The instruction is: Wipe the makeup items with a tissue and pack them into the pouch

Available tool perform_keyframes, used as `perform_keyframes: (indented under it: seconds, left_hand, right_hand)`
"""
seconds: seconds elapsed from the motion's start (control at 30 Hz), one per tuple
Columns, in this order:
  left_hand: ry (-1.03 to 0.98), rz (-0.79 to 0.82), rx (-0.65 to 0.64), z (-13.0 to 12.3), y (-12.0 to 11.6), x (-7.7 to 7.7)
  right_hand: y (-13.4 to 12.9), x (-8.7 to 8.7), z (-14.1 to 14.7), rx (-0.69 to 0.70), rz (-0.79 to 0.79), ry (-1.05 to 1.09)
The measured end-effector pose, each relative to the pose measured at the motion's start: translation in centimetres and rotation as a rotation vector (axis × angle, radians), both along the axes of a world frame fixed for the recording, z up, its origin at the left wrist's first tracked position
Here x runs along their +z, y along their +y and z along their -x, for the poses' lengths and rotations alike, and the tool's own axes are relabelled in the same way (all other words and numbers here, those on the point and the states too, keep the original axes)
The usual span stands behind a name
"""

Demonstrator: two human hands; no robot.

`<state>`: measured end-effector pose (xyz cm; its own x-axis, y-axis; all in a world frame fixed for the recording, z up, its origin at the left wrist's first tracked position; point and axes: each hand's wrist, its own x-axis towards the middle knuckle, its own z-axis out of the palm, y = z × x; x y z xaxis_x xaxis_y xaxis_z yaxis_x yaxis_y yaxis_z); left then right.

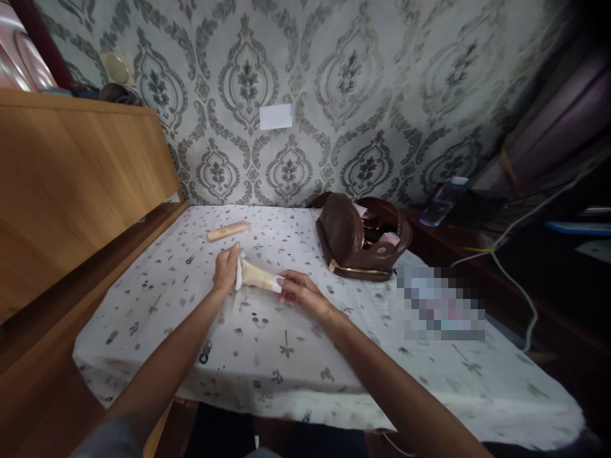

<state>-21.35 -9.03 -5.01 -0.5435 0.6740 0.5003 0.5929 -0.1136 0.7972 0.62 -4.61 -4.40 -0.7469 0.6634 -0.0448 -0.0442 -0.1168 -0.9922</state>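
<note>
A cream-coloured squeeze tube (pixel 258 276) lies across between my two hands, held just above the table. My left hand (pixel 226 268) is closed at its wide end, where something white shows beside the thumb; I cannot tell if this is the tube's edge or a separate piece. The fingers of my right hand (pixel 305 294) are pinched round the white cap end. Behind my left hand a slim peach-coloured box (pixel 228 230) with faint print rests on the cloth.
A brown leather bag (pixel 360 242) stands unzipped at the back right. Near it are a blurred-out flat item (pixel 442 302), a clear bottle (pixel 443 202) and a white cable (pixel 518 286). A patterned white cloth (pixel 191 331) covers the table. A wooden cabinet (pixel 81 191) borders the left.
</note>
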Motion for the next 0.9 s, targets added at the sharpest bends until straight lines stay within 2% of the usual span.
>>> perform_keyframes:
  seconds: [0.13, 0.2, 0.27, 0.33, 0.4, 0.5, 0.57, 0.63, 0.7, 0.77, 0.9]
  left_hand:
    - [-0.287, -0.078, 0.037, 0.3, 0.6, 0.3]
    - [-0.287, -0.121, 0.106, 0.2, 0.3, 1.0]
    - [-0.116, -0.125, 0.164, -0.4, -0.3, 1.8]
    - [0.113, -0.109, 0.147, -1.6, -1.0, 2.3]
    - [0.351, -0.095, 0.043, -3.6, -1.7, 2.3]
    - [0.646, -0.112, -0.199, -6.7, -2.1, 1.8]
    - [0.757, -0.142, -0.318, -8.1, -2.1, 1.5]
    - [0.790, -0.149, -0.342, -8.5, -2.0, 1.5]
    - [0.743, -0.134, -0.278, -7.9, -1.8, 1.7]
    - [0.599, -0.134, -0.163, -6.8, -1.4, 1.7]
    - [0.071, -0.159, 0.054, -4.9, -0.2, 1.1]
  right_hand:
    - [-0.7, 0.1, 0.2, 0.114, 0.145, 0.008]
    - [-1.0, 0.1, 0.2, 0.149, 0.208, 0.030]
    - [-1.2, 0.2, 0.2, 0.155, 0.272, 0.068]
    - [-1.4, 0.4, 0.3, 0.142, 0.326, 0.105]
    - [-1.5, 0.4, 0.4, 0.118, 0.376, 0.136]
    - [-1.6, 0.3, 0.6, 0.057, 0.435, 0.204]
    - [-1.6, 0.2, 0.6, 0.018, 0.441, 0.258]
    - [-1.6, 0.2, 0.6, 0.001, 0.433, 0.276]
    - [-1.7, 0.4, 0.4, 0.008, 0.438, 0.261]
    - [-1.8, 0.7, 0.3, 0.037, 0.453, 0.247]
    - [-2.0, 0.7, 0.4, 0.109, 0.428, 0.250]
